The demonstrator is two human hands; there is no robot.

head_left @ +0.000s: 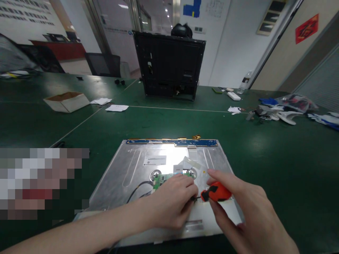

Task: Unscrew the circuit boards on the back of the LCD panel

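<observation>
A silver display panel (137, 169) lies back side up on the table before me, with a blue circuit strip (169, 142) along its far edge. On its middle sits a green circuit board (158, 180), partly covered by my left hand (176, 199). That hand is closed, fingers curled down by the screwdriver's tip; what they grip is hidden. My right hand (246, 206) has thumb and fingers about the orange and black handle of a small screwdriver (217, 192). The shaft points left toward my left fingers. Black cables (136, 188) run from the board's left side.
A black display housing (169, 67) stands upright at the far side of the green table (164, 121). An open cardboard box (66, 102) and papers (116, 108) lie to the left. Bagged items (293, 102), tools and a bottle (245, 83) are at right. The left edge is pixelated.
</observation>
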